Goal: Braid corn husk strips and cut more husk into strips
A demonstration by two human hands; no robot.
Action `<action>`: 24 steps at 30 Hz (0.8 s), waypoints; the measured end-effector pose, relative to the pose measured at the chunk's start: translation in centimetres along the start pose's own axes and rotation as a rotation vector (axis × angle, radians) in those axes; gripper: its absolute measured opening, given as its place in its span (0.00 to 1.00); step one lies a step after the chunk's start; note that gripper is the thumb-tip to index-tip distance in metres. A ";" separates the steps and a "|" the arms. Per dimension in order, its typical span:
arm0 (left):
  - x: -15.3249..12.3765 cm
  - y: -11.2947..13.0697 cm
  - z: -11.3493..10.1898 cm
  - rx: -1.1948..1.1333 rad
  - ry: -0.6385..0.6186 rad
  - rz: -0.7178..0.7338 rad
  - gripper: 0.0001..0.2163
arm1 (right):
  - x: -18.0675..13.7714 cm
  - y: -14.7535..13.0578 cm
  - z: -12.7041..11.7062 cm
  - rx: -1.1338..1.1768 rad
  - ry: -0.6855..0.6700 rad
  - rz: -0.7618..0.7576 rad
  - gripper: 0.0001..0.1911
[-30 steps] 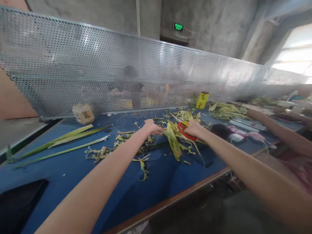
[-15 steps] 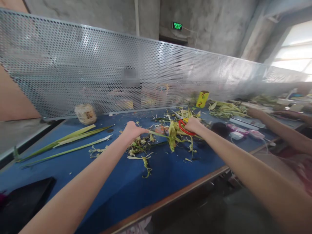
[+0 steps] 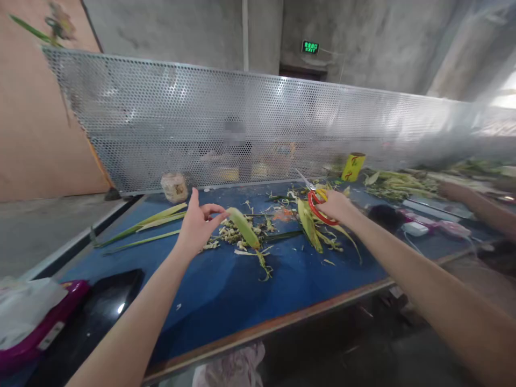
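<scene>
Between thumb and fingertips, my left hand (image 3: 201, 223) pinches one end of a pale green strip of husk or leaf (image 3: 245, 227), which slants down to the right above the blue table. My right hand (image 3: 337, 206) is closed around the red handles of a pair of scissors (image 3: 318, 208). Their blades point up and away to the left, slightly apart. A yellow-green piece of husk (image 3: 309, 228) hangs or lies just below the scissors; whether my right hand touches it I cannot tell. Curly knotted husk scraps (image 3: 231, 234) lie beneath the strip.
Long green leaves (image 3: 151, 219) and a wrapped roll (image 3: 174, 187) are at the left. A black tray-like object (image 3: 107, 301) lies near my left forearm. A yellow can (image 3: 353, 166) stands by the perforated metal screen (image 3: 193, 107). Another person's arm (image 3: 479, 201) reaches in at right.
My left hand has turned with its thumb raised, and the strip now shows broad and angled downward. The scissors' blades point more clearly upward. The view has swung left.
</scene>
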State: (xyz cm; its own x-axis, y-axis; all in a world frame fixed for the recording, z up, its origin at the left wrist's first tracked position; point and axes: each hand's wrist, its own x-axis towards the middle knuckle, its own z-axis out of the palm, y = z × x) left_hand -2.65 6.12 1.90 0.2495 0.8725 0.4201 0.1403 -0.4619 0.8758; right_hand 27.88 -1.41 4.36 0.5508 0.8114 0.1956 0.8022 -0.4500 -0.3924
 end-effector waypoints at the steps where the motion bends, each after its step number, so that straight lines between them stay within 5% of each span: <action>1: 0.0 0.1 0.0 -0.048 0.009 -0.001 0.50 | -0.9 -0.8 -0.2 0.020 -0.027 -0.004 0.06; 8: -0.3 1.0 -0.5 -0.188 0.059 -0.013 0.47 | -7.9 -4.9 -0.6 0.389 -0.190 -0.105 0.09; 13: -0.3 1.5 -1.5 -0.105 0.103 -0.056 0.45 | -12.0 -4.3 1.3 0.577 -0.258 -0.105 0.10; 17: -0.1 1.6 -2.4 -0.025 0.118 -0.078 0.44 | -14.0 -2.0 5.5 0.663 -0.019 -0.129 0.08; 24: 0.1 1.8 -3.7 0.011 0.120 -0.094 0.43 | -15.6 -0.7 9.1 0.910 0.111 -0.101 0.15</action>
State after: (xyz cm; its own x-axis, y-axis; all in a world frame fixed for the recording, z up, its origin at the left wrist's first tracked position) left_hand -5.92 6.00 4.38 0.1182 0.9245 0.3624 0.1679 -0.3783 0.9103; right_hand 16.63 -10.40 -6.62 0.5446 0.7693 0.3340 0.3830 0.1262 -0.9151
